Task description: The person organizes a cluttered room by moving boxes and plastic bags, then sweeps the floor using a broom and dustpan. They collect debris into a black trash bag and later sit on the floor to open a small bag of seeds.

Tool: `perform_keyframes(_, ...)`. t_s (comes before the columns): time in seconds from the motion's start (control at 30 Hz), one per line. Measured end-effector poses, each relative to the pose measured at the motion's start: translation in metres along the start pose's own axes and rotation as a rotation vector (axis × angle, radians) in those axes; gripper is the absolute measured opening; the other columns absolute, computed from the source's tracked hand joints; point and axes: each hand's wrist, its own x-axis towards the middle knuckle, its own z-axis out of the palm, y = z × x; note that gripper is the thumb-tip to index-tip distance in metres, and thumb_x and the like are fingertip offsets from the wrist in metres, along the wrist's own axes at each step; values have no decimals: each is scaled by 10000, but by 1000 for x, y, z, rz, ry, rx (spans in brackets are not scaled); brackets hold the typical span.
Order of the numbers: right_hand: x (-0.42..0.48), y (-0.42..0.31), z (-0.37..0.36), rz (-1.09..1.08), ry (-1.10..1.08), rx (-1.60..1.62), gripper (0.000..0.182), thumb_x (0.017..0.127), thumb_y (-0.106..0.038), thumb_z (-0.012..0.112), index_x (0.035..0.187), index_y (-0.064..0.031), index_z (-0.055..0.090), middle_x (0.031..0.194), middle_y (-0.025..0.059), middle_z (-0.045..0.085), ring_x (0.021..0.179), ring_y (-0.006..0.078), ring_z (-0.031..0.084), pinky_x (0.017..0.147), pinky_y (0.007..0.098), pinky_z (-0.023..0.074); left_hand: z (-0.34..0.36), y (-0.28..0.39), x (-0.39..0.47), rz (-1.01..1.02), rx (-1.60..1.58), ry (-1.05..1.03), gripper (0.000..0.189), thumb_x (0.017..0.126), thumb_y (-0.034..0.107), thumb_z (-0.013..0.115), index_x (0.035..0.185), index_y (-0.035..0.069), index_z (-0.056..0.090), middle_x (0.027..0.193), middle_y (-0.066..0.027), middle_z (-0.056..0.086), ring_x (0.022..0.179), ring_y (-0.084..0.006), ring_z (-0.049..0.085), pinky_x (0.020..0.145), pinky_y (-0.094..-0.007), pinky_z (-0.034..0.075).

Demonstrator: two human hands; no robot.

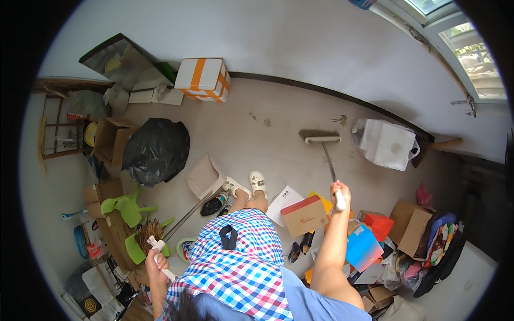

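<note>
My right hand (340,194) grips the white end of a broom handle (330,162). The broom head (322,139), with a pale bar and dark bristles, rests on the floor ahead and to the right. My left hand (157,264) is closed around the white T-shaped grip of a long-handled dustpan. Its beige dustpan tray (202,174) lies on the floor ahead and to the left, beside my white clogs (257,182). Dark smudges (267,122) mark the floor, and one smudge (342,119) sits just beyond the broom head.
A black plastic bag (156,150) and an orange-taped foam box (200,78) stand left. White foam pieces in a clear bag (387,144) lie right, near the wall. Cardboard boxes (303,216) and shoes (294,252) crowd my right side; green plastic chairs (126,210) crowd my left.
</note>
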Motion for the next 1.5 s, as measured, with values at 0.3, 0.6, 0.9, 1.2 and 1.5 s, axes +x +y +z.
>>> perform_keyframes(0.3, -33, 42, 67, -215, -206, -224, 197, 822, -26, 500, 988, 33, 410, 595, 52, 427, 426, 95, 379, 351, 197, 327, 44, 10, -2, 57, 136, -69, 115, 772, 179, 484, 724, 88, 432, 435, 31, 322, 307, -60, 247, 316, -216, 219)
perform_keyframes(0.6, 92, -27, 76, -54, -435, 111, 184, 872, -97, 448, 760, 15, 356, 665, 80, 433, 451, 77, 397, 347, 167, 367, 67, 16, -11, 66, 139, -124, 92, 790, 169, 476, 763, 95, 427, 425, 32, 325, 290, -57, 252, 296, -211, 211)
perform_keyframes(0.9, -62, 33, 51, -282, 142, -264, 363, 826, -13, 462, 1170, 6, 350, 631, 80, 438, 465, 91, 400, 363, 187, 357, 69, 14, -13, 100, 161, -195, 118, 793, 176, 469, 796, 60, 451, 444, 30, 338, 294, -61, 254, 295, -209, 209)
perform_keyframes(1.2, 20, 55, 98, 24, -268, -155, 157, 842, -46, 477, 969, 5, 399, 607, 65, 432, 439, 96, 390, 359, 191, 336, 91, 23, -9, 161, 316, -242, 168, 815, 184, 440, 869, 31, 486, 440, 38, 338, 290, -46, 272, 283, -192, 221)
perform_keyframes(1.5, -2, 53, -36, 16, -177, -348, 171, 833, -102, 504, 690, -52, 426, 512, 35, 432, 413, 122, 400, 360, 217, 330, 112, 33, -19, 133, 540, -374, 127, 798, 146, 452, 875, 49, 484, 468, 28, 358, 306, -44, 267, 307, -199, 221)
